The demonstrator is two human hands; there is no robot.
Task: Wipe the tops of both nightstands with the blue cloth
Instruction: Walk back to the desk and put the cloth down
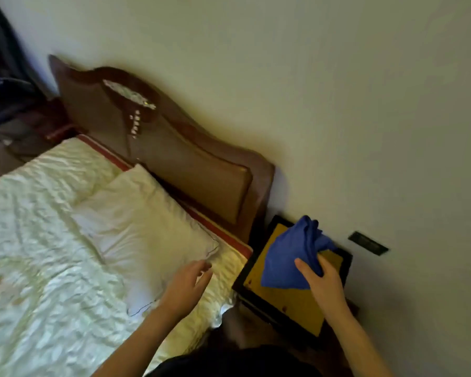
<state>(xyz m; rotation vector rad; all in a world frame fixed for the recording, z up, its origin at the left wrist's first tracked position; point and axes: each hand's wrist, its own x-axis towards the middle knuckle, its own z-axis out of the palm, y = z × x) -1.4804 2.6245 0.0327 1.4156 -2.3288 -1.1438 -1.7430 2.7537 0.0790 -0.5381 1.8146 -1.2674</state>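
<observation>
While the left hand (186, 285) hovers open and empty over the bed's (38, 240) edge beside the white pillow (144, 227), the right hand (322, 281) grips the blue cloth (288, 257). Bunched at the top, the cloth hangs in soft folds over the nightstand (288, 303), whose yellow top has a dark frame. Whether cloth touches wood is unclear; the nightstand's near corner is hidden.

Blue cloth (288, 257), yellow-topped black-rimmed nightstand (291, 300), white pillow (144, 221), brown headboard (180, 156).
</observation>
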